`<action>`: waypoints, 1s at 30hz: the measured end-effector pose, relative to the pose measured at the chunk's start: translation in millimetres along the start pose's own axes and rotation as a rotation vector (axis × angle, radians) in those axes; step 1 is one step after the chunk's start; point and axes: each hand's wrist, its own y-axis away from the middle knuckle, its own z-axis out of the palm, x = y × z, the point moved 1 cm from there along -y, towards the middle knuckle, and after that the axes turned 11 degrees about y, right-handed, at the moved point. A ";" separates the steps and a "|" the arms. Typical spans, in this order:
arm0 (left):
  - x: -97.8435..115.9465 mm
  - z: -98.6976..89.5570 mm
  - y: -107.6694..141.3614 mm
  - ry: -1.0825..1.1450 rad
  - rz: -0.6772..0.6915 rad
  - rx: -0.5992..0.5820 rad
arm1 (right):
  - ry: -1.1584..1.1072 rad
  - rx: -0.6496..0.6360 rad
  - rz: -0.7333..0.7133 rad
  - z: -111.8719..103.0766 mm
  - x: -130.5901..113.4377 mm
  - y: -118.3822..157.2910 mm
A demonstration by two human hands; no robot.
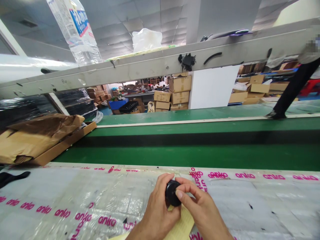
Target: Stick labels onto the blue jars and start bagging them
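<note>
My left hand (158, 208) is closed around the rim of a round black disc-shaped part (172, 192), held up above the near work surface. My right hand (200, 203) meets it from the other side. Its thumb and index fingertip are pinched together against the disc's face, and anything small between them is hidden. Under both hands lies a pale yellow sheet of paper (184, 224), partly covered by them. The disc's far side cannot be seen.
Clear plastic with pink-printed tape (62, 213) covers the near surface. Beyond runs a green conveyor belt (175, 156). At left sit a cardboard tray with brown paper (37, 136) and a black strip (15, 178). A grey beam (140, 68) overhead carries a water bottle (78, 33). A person's dark sleeve (297, 88) reaches in right.
</note>
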 end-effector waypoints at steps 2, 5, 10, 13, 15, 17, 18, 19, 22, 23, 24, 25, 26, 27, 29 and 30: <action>1.4 0.2 -0.3 0.007 -0.015 0.001 | 0.017 0.027 -0.013 0.6 -1.7 2.0; 3.1 0.3 -0.4 0.010 -0.029 0.004 | 0.061 0.024 -0.031 1.5 -3.0 4.4; 3.4 -0.2 -0.1 0.004 -0.022 0.000 | 0.105 -0.014 -0.072 0.9 0.1 5.2; 3.1 -0.9 -0.4 0.007 -0.024 -0.006 | 0.116 -0.020 -0.083 0.1 1.8 4.7; 3.2 -1.3 -0.7 0.013 -0.023 -0.010 | 0.118 -0.042 -0.090 -0.1 2.5 4.3; 3.1 -1.4 -0.8 0.018 -0.027 -0.015 | 0.117 -0.063 -0.101 -0.1 3.1 4.1; 3.0 -1.4 -0.7 0.020 -0.031 -0.018 | 0.115 -0.068 -0.104 -0.1 3.3 4.1; 2.8 -1.3 -0.6 0.021 -0.033 -0.021 | 0.113 -0.069 -0.105 0.0 3.5 4.1; 2.7 -0.9 0.0 0.022 -0.033 -0.022 | 0.114 -0.066 -0.115 0.0 3.6 4.7; 2.8 -0.8 0.1 0.024 -0.035 -0.022 | 0.120 -0.064 -0.118 -0.1 3.4 4.9; 2.9 -0.7 0.2 0.027 -0.038 -0.019 | 0.125 -0.060 -0.121 -0.3 3.0 5.1; 2.9 -0.7 0.3 0.029 -0.042 -0.018 | 0.131 -0.057 -0.123 -0.4 2.5 5.1; 2.9 -0.8 0.5 0.030 -0.047 -0.016 | 0.135 -0.055 -0.122 -0.6 1.8 5.1; 2.9 -0.9 0.6 0.030 -0.049 -0.014 | 0.137 -0.053 -0.121 -0.8 0.9 5.1; 2.4 -1.2 0.9 0.027 -0.046 -0.015 | 0.137 -0.051 -0.123 -1.0 -0.8 4.8; 2.1 -1.3 1.2 0.025 -0.043 -0.015 | 0.136 -0.053 -0.124 -1.0 -1.5 4.8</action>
